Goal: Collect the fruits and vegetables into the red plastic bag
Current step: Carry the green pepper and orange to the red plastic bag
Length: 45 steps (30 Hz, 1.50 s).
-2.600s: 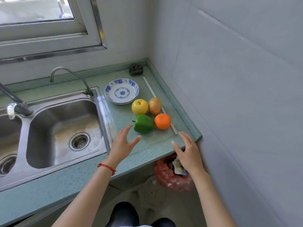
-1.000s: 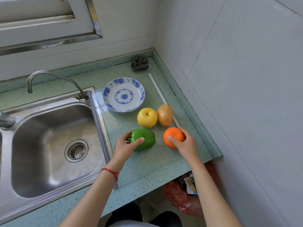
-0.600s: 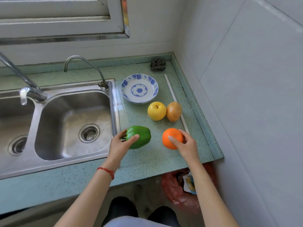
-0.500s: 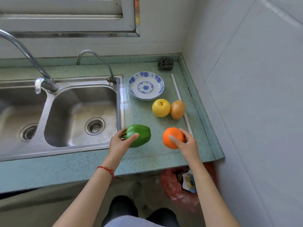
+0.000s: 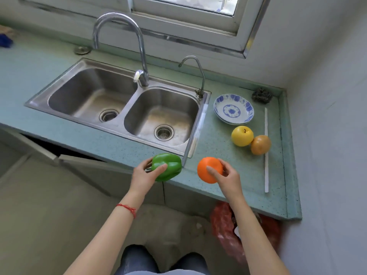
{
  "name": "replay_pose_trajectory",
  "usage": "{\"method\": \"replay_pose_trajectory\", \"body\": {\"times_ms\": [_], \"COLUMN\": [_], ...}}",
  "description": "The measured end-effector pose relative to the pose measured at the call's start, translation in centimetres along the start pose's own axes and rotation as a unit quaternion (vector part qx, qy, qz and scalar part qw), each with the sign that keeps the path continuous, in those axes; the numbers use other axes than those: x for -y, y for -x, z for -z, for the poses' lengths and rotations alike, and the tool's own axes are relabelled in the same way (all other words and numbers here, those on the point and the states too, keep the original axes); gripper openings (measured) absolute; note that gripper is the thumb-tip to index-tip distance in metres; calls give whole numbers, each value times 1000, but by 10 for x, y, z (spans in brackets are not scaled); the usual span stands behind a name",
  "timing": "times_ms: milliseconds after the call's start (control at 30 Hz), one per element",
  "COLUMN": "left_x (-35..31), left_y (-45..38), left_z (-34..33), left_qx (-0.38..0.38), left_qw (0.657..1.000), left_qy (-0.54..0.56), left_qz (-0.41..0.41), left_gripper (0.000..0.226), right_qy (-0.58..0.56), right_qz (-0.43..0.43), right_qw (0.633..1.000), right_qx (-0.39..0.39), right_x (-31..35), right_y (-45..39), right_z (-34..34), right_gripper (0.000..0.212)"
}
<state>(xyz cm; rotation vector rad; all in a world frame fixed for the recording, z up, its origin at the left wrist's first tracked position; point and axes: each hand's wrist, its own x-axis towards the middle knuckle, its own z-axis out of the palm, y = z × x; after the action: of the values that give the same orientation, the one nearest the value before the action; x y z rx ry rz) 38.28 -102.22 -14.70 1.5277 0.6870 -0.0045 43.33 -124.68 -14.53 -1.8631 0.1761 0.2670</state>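
My left hand (image 5: 143, 178) grips a green bell pepper (image 5: 168, 168), lifted off the counter at its front edge. My right hand (image 5: 228, 178) holds an orange (image 5: 208, 169) just above the counter. A yellow apple (image 5: 242, 135) and a brown onion (image 5: 260, 144) lie touching each other on the teal counter (image 5: 228, 155) further right. The red plastic bag (image 5: 224, 229) sits on the floor under the counter's right end, partly hidden behind my right forearm.
A double steel sink (image 5: 127, 108) with two taps fills the counter's left part. Stacked blue-and-white dishes (image 5: 233, 109) stand behind the apple, a steel scourer (image 5: 261, 95) in the corner. A white strip (image 5: 266, 147) lies along the right side. Tiled walls close the right and back.
Both hands closed on the pepper and the orange, then lifted them toward me to the counter's front edge. The view has swung left, bringing the whole sink into sight.
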Motion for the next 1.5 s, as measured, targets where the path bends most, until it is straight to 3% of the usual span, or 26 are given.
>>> {"method": "replay_pose_trajectory", "body": {"times_ms": [100, 367, 600, 767, 1033, 1200, 1333, 1500], "left_x": [6, 43, 77, 102, 133, 151, 159, 175], "left_y": [12, 40, 77, 115, 172, 203, 225, 261], "left_z": [35, 137, 223, 269, 309, 309, 295, 270], "left_qx": [-44, -171, -291, -376, -544, -635, -691, -747], "left_qw": [999, 981, 946, 909, 800, 722, 649, 560], "left_qy": [17, 87, 142, 177, 246, 269, 312, 352], "left_qz": [-1, 0, 15, 33, 54, 53, 56, 67], "left_gripper": [66, 52, 47, 64, 41, 32, 35, 33], "right_qy": [12, 51, 80, 93, 149, 196, 225, 249], "right_qz": [17, 46, 85, 112, 154, 175, 204, 224], "right_qw": [999, 984, 954, 920, 833, 744, 674, 587], "right_qx": [42, 165, 277, 363, 511, 614, 674, 738], "right_x": [11, 33, 53, 63, 70, 71, 68, 56], "right_y": [3, 23, 56, 86, 124, 150, 176, 221], "right_z": [-32, -134, -228, -290, -388, -437, -464, -476], "right_gripper": [57, 53, 41, 43, 43, 55, 45, 60]}}
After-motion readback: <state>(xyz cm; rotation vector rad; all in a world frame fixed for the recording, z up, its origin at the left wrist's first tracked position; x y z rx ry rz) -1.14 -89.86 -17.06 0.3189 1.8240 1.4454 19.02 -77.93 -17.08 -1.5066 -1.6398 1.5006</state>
